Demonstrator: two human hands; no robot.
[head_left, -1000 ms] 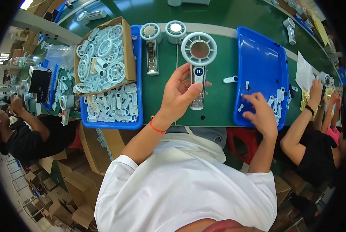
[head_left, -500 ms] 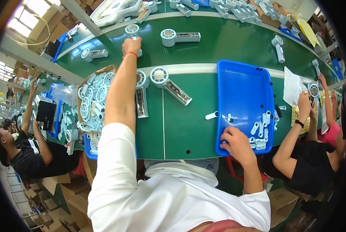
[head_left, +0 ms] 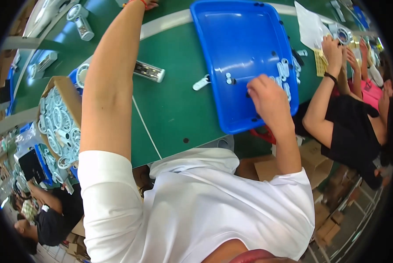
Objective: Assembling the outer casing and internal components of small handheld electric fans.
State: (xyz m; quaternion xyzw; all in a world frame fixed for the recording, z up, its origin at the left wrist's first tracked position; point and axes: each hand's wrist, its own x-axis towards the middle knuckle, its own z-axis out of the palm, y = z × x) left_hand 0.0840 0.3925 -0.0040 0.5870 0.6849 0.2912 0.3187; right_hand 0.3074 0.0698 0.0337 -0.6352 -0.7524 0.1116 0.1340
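Blue tray [head_left: 240,48], shallow and round-cornered, sits slightly askew on the worktop [head_left: 174,105]; elongated pale-blue pieces [head_left: 285,70] are loosely bunched along its right side. Two small white discs [head_left: 228,76] lie on its floor, left of the right hand [head_left: 268,97]. One loose pale-blue piece [head_left: 201,83] rests outside the left wall, contact unclear; farther left lies a clear-cased handle [head_left: 150,72], partly hidden.

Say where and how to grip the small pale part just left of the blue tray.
Probably pinch the small pale part across its long sides, near its left end, from above: it lies flat, and its right end is close to the blue tray.
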